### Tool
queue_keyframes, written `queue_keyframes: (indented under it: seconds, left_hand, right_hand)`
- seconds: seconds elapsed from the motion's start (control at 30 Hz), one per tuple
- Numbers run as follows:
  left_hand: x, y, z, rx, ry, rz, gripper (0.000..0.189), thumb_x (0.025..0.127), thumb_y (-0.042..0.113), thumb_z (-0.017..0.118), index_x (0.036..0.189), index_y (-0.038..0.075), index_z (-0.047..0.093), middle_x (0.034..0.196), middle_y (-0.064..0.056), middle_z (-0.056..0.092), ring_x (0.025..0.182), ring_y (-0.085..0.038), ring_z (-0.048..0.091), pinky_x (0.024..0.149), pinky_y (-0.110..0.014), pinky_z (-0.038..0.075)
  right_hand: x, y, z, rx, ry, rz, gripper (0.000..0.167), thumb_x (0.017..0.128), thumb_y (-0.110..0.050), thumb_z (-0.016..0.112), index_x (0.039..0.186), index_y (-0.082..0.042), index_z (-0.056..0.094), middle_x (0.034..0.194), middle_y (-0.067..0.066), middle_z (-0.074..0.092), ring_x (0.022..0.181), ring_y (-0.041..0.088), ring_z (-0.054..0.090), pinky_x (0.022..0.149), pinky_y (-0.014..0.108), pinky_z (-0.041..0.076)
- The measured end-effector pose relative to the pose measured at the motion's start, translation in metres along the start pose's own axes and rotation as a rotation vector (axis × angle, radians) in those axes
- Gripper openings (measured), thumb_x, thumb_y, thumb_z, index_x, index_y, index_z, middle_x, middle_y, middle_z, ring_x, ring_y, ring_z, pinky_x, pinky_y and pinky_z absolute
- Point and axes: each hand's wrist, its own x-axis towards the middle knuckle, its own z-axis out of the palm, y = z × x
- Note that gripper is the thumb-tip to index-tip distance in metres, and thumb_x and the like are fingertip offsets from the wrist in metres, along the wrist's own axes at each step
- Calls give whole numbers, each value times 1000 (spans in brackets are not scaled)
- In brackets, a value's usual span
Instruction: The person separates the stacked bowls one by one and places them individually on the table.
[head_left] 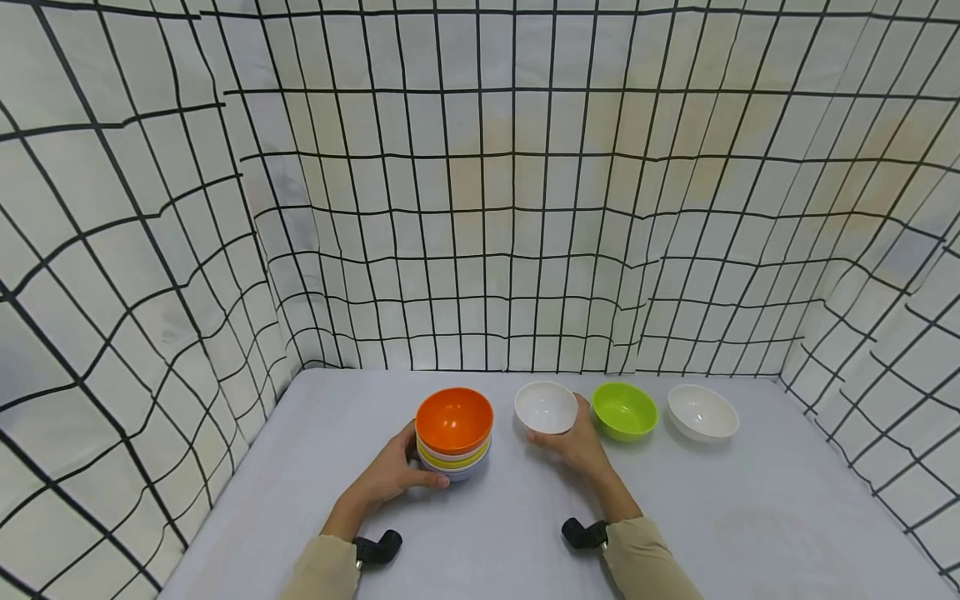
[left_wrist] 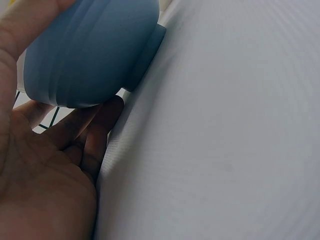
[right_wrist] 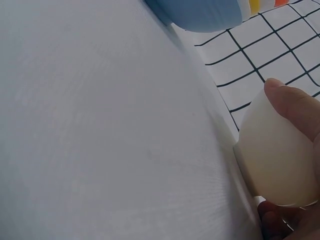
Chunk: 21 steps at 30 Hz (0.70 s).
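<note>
A stack of nested bowls stands left of centre in the head view, with an orange bowl (head_left: 454, 421) on top, white and yellow rims below it and a blue bowl (left_wrist: 95, 55) at the bottom. My left hand (head_left: 392, 471) grips this stack from its left side, thumb across the front and fingers behind. To the right, my right hand (head_left: 577, 442) holds a white bowl (head_left: 545, 408), thumb on its near side and fingers round its right side. In the right wrist view that white bowl (right_wrist: 277, 150) sits upright, its base close to the tabletop.
A green bowl (head_left: 624, 412) stands just right of my right hand, and another white bowl (head_left: 702, 413) is farther right. The white table (head_left: 750, 517) backs onto white walls with a black grid (head_left: 525, 192) on three sides.
</note>
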Motion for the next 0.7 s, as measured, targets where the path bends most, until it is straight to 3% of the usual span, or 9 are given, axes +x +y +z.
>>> queue_keyframes:
  seconds: [0.47, 0.7]
  left_hand:
    - [0, 1, -1, 39, -1, 13, 93, 72, 24, 94, 150, 22, 43, 138, -1, 60, 116, -20, 54, 111, -46, 39]
    - [1, -1, 0, 16, -1, 7, 94, 72, 23, 95, 151, 23, 43, 142, -1, 59, 121, -21, 54, 117, -53, 37]
  right_hand:
    - [-3, -5, 0, -26, 16, 22, 121, 70, -30, 95, 158, -3, 17, 153, 25, 42, 139, 43, 46, 116, 60, 41]
    - [-5, -10, -1, -46, 23, 28, 122, 72, -29, 94, 160, -2, 14, 156, 25, 37, 141, 44, 43, 117, 61, 40]
